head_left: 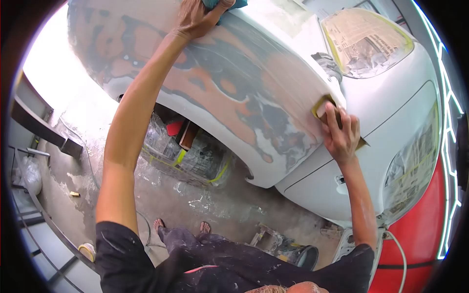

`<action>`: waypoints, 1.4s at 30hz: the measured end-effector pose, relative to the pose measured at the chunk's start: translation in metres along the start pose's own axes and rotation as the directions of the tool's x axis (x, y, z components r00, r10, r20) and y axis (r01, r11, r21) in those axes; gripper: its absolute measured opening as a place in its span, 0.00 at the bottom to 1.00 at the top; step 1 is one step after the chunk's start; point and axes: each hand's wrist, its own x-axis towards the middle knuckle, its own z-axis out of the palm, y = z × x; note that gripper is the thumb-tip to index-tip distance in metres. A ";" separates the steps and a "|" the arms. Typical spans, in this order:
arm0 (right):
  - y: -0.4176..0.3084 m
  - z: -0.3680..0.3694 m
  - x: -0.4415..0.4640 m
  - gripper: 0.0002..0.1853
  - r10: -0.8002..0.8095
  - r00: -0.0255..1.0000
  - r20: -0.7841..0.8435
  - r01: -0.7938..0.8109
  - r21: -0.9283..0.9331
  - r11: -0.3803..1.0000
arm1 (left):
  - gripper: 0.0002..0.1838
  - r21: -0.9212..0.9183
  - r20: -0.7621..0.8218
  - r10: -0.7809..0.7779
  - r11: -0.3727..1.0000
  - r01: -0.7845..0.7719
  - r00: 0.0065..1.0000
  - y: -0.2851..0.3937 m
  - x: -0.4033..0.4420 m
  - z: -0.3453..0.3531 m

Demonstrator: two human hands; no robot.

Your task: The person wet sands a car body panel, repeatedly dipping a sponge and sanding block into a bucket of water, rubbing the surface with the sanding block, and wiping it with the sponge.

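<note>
My left hand (198,18) is at the top of the view, its fingers closed on a teal cloth (225,5) against the upper part of the car fender (234,93). Grey, white and reddish-brown patches cover that fender. My right hand (341,129) presses a folded piece of brown sandpaper (322,105) onto the fender's rear edge, close to the door seam. A corner of the sheet sticks out below my palm. The car door (342,171) is pale grey, with its handle opening just under my right forearm.
Newspaper (364,41) and tape mask the windshield. Plastic film (410,166) covers the side window. A wrapped wheel (195,151) sits in the arch. A black bucket (308,256) and a stand are on the floor. A metal beam (44,124) is at left, a red panel (415,234) at right.
</note>
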 end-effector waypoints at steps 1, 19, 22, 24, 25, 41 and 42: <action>-0.013 0.002 0.023 0.30 0.016 1.000 -0.013 -0.016 -0.009 1.000 | 0.25 -0.008 0.016 0.023 1.000 -0.023 1.000 0.000 -0.001 0.003; -0.039 0.023 0.056 0.31 -0.094 0.996 -0.001 0.094 0.007 0.996 | 0.29 -0.029 -0.032 -0.030 0.999 0.029 0.999 -0.003 -0.005 0.008; -0.087 0.061 0.159 0.27 -0.075 0.992 -0.100 0.074 -0.015 0.997 | 0.25 -0.125 0.017 0.010 0.992 -0.008 1.000 -0.003 0.001 0.001; -0.104 0.077 0.197 0.25 -0.070 0.982 -0.177 0.066 -0.031 0.997 | 0.27 -0.038 0.004 -0.061 0.997 0.061 0.998 -0.010 -0.002 0.003; -0.107 0.080 0.197 0.24 -0.056 0.971 -0.234 0.062 0.018 0.998 | 0.28 0.003 0.007 -0.097 0.995 0.097 0.995 -0.012 -0.005 0.007; -0.161 -0.130 -0.239 0.25 0.648 0.726 0.230 -0.674 0.421 0.606 | 0.39 0.288 -0.011 -0.064 0.956 0.064 0.998 0.099 -0.042 0.062; -0.192 -0.135 -0.271 0.25 0.719 0.632 0.288 -0.755 0.436 0.489 | 0.40 0.276 -0.014 -0.032 0.961 0.035 0.999 0.117 -0.053 0.079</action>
